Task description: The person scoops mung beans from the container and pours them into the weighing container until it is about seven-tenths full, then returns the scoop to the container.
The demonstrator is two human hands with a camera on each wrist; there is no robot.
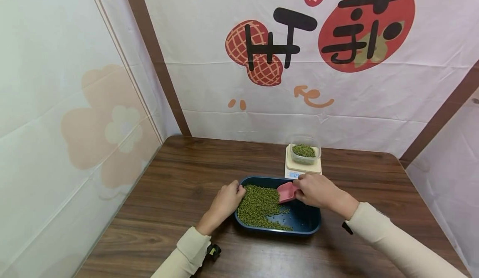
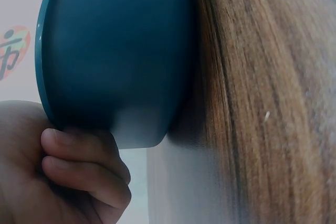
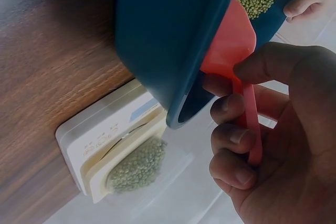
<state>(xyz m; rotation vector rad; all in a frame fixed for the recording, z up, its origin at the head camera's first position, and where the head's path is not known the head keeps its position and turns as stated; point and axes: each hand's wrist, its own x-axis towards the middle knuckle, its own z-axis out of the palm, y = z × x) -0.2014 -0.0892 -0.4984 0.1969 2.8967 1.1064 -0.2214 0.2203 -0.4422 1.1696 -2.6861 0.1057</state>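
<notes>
A blue tray [image 1: 307,224] on the table holds green mung beans [image 1: 258,203], heaped toward its left side. My left hand [image 1: 227,199] grips the tray's left rim; in the left wrist view its fingers [image 2: 84,166] curl at the edge of the tray's outer wall [image 2: 121,51]. My right hand [image 1: 318,190] holds a pink scoop [image 1: 287,192] inside the tray, with the scoop's front edge at the beans. In the right wrist view, fingers and thumb wrap round the scoop's handle [image 3: 253,129]. The scoop's bowl looks empty.
Behind the tray stands a white kitchen scale [image 1: 304,166] with a lit display. A clear plastic container [image 1: 316,155] with mung beans sits on it. A printed cloth [image 1: 209,78] hangs behind the wooden table [image 1: 202,161].
</notes>
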